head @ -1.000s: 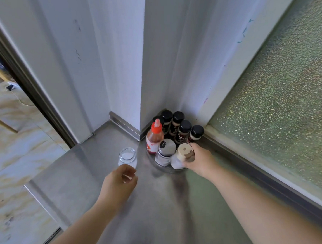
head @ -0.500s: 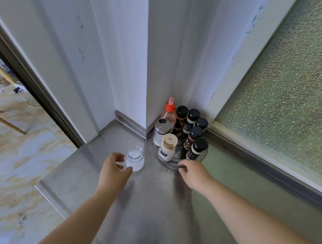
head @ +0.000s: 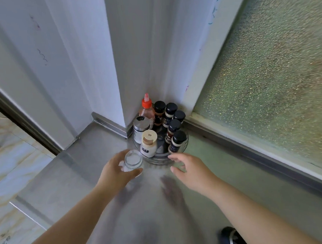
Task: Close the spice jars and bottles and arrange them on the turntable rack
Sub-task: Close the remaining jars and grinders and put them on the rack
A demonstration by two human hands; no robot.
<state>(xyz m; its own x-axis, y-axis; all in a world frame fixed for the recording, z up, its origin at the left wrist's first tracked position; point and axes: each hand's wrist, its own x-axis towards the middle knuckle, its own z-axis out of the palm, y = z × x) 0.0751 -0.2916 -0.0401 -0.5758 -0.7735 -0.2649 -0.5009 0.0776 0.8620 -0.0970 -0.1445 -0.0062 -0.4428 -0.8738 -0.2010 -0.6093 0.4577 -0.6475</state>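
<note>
The turntable rack point(head: 159, 158) stands in the counter's far corner. On it are a red-capped sauce bottle point(head: 147, 109), a steel-topped shaker point(head: 141, 128), a white bottle with a tan lid point(head: 148, 145) and several black-capped spice jars point(head: 172, 127). An open glass jar point(head: 133, 159) holding white powder has no lid and sits just left of the rack's front edge. My left hand point(head: 115, 172) is wrapped around that jar. My right hand point(head: 188, 169) hovers with fingers apart just in front of the rack, touching nothing.
A black round lid point(head: 230, 237) lies on the steel counter point(head: 155, 211) near my right forearm. A white wall corner and a frosted window close in the rack from behind. The counter's left edge drops to a marbled floor.
My left hand closed around the open glass jar and moved it right, up to the rack. My right hand came off the rack's rim and opened. The rack turned earlier.
</note>
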